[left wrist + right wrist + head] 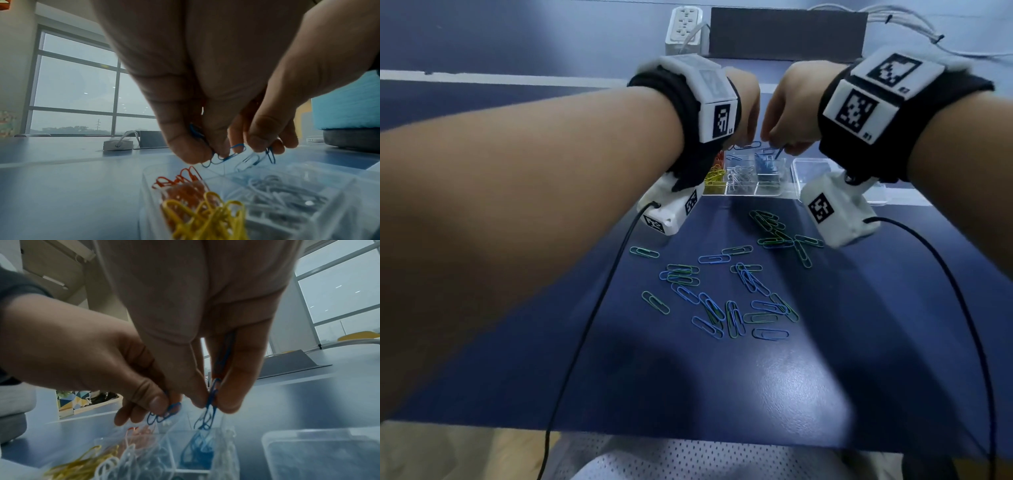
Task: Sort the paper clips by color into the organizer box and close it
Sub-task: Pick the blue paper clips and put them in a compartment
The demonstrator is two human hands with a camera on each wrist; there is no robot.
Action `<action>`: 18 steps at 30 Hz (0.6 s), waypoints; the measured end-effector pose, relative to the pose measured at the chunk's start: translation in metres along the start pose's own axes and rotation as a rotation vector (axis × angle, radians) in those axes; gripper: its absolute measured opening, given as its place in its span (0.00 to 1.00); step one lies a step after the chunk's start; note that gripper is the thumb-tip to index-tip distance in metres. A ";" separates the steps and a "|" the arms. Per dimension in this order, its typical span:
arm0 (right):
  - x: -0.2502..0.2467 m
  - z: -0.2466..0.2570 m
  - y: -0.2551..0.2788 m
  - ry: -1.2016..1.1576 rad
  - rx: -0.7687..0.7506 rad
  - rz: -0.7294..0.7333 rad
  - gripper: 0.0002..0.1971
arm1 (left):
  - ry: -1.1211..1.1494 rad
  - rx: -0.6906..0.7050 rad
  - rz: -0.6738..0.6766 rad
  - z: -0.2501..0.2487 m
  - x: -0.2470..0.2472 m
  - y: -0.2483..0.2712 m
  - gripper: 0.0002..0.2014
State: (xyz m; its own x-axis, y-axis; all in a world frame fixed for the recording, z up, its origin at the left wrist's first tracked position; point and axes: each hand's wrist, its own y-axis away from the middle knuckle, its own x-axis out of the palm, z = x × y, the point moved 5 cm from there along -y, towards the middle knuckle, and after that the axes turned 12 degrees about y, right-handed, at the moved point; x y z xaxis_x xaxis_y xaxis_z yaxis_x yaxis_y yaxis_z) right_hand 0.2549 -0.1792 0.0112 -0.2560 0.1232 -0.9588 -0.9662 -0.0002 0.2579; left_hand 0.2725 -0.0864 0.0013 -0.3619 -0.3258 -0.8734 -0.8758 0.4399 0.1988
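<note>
We are partway through the sorting, at the drop-off step; both hands hang over the clear organizer box (751, 178) at the far edge of the dark blue table (825, 359). Our left hand (197, 91) pinches a few blue clips (218, 156) between thumb and fingers, and our right hand (205, 331) pinches its own small bunch of blue clips (209, 404) just above the compartment of blue clips (197, 451). Orange clips (180, 181), yellow clips (207, 214) and white clips (281, 193) already lie in their own compartments; the lid (825, 178) sits open to the right of the box. A scatter of loose blue and green clips (722, 294) lies on the table nearer to us, so, by our reckoning, much is left. Next we should loosen both pinches over the blue compartment, taking care that none slides among the white ones beside it; then we go back for the loose clips, green apart from blue.
</note>
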 end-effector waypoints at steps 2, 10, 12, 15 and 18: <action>0.001 0.000 -0.001 -0.033 0.009 0.028 0.11 | 0.036 -0.003 0.011 -0.001 0.000 0.002 0.12; -0.005 0.005 0.006 -0.068 0.055 -0.042 0.14 | 0.088 0.014 -0.088 -0.009 -0.005 0.014 0.18; -0.005 0.008 0.008 -0.103 0.058 -0.042 0.15 | 0.096 0.008 -0.090 -0.008 -0.005 0.018 0.17; -0.004 0.013 0.011 -0.129 0.043 -0.048 0.17 | 0.085 0.010 -0.106 -0.006 -0.005 0.020 0.17; -0.006 0.016 0.015 -0.107 0.014 -0.066 0.16 | 0.069 0.038 -0.137 -0.004 -0.007 0.023 0.16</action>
State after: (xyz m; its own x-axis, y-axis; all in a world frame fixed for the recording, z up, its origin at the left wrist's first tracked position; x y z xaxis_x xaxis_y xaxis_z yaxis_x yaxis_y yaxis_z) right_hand 0.2427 -0.1645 0.0224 -0.1863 0.2275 -0.9558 -0.9800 0.0256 0.1972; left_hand 0.2533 -0.0776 0.0139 -0.2618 -0.4415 -0.8582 -0.9063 0.4181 0.0614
